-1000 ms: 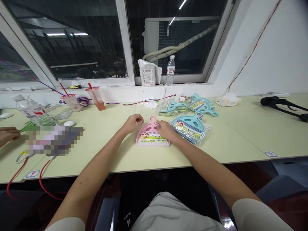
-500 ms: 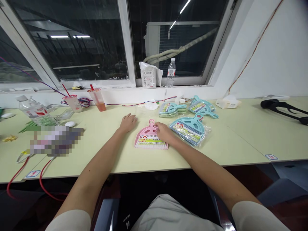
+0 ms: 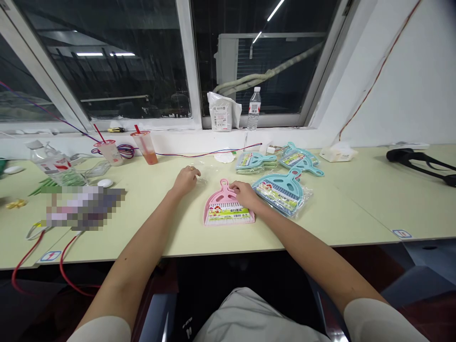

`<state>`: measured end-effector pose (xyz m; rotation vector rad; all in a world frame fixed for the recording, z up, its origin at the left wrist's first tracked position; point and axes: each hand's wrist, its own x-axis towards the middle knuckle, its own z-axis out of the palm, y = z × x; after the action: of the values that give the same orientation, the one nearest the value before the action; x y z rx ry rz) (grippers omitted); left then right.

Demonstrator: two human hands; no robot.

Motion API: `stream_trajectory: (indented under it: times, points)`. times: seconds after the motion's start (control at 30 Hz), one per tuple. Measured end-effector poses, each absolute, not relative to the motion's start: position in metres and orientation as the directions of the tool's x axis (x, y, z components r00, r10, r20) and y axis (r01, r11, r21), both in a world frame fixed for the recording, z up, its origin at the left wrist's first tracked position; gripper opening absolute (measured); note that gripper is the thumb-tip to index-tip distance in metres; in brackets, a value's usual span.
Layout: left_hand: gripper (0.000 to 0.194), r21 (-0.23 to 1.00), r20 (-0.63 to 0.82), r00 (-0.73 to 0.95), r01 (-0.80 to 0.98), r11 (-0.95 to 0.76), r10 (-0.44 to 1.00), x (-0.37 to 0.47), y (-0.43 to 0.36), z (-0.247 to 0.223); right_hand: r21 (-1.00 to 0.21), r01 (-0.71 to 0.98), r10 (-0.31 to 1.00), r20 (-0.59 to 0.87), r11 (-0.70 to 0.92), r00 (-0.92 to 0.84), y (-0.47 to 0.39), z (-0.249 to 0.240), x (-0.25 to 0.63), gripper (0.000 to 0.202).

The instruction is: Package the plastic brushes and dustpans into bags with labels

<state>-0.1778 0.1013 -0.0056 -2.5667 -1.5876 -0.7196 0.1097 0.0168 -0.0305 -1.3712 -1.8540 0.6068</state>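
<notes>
A pink dustpan-and-brush set (image 3: 224, 199) with a printed card lies flat on the table, its handle pointing away from me. My right hand (image 3: 243, 194) grips its right side just below the handle. To the left of the handle, my left hand (image 3: 186, 180) has curled fingers with a clear, thin plastic bag (image 3: 203, 180) bunched at them; the bag is hard to see against the table. Right of my right hand lies a blue dustpan set (image 3: 280, 190) in clear wrapping.
Behind are wrapped green-and-blue dustpan sets (image 3: 254, 161) and more blue ones (image 3: 301, 159). Drink cups (image 3: 145, 148) and a large bottle (image 3: 53, 164) stand at the left. A tissue pack (image 3: 338, 153) and black straps (image 3: 420, 161) lie at the right. The table's front edge (image 3: 221, 254) is near me.
My left hand has gone from lying flat to curled, pulling the clear bag toward the left. The pink dustpan set has slid slightly right and nearer with my right hand on it.
</notes>
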Motion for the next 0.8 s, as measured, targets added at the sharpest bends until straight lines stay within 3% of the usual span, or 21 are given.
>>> stream_trajectory:
  times: [0.07, 0.33, 0.43, 0.57, 0.67, 0.8]
  points:
    - [0.043, 0.151, 0.365, 0.370, 0.882, -0.446, 0.854, -0.184, 0.104, -0.006, -0.742, 0.590, 0.947, 0.279, 0.318, -0.159, 0.015, -0.028, 0.110, 0.030]
    - [0.042, 0.221, 0.161, 0.418, 0.868, -0.445, 0.894, -0.177, 0.097, -0.005, -0.732, 0.580, 0.933, 0.303, 0.357, -0.192, 0.011, -0.018, 0.113, 0.031]
    - [0.041, 0.135, 0.177, 0.442, 0.874, -0.467, 0.879, -0.163, 0.091, -0.002, -0.732, 0.565, 0.924, 0.325, 0.381, -0.201, 0.010, -0.015, 0.113, 0.031]
    - [0.058, -0.003, 0.259, 0.432, 0.895, -0.447, 0.864, -0.145, 0.078, 0.000, -0.742, 0.532, 0.913, 0.336, 0.407, -0.229, 0.010, -0.015, 0.112, 0.028]
    - [0.051, 0.054, 0.216, 0.436, 0.888, -0.456, 0.874, -0.133, 0.066, 0.001, -0.754, 0.507, 0.909, 0.338, 0.417, -0.244, 0.007, -0.014, 0.111, 0.027]
    - [0.029, 0.220, 0.169, 0.464, 0.842, -0.492, 0.870, -0.123, 0.053, 0.005, -0.768, 0.474, 0.902, 0.354, 0.431, -0.247, 0.002, -0.009, 0.107, 0.027]
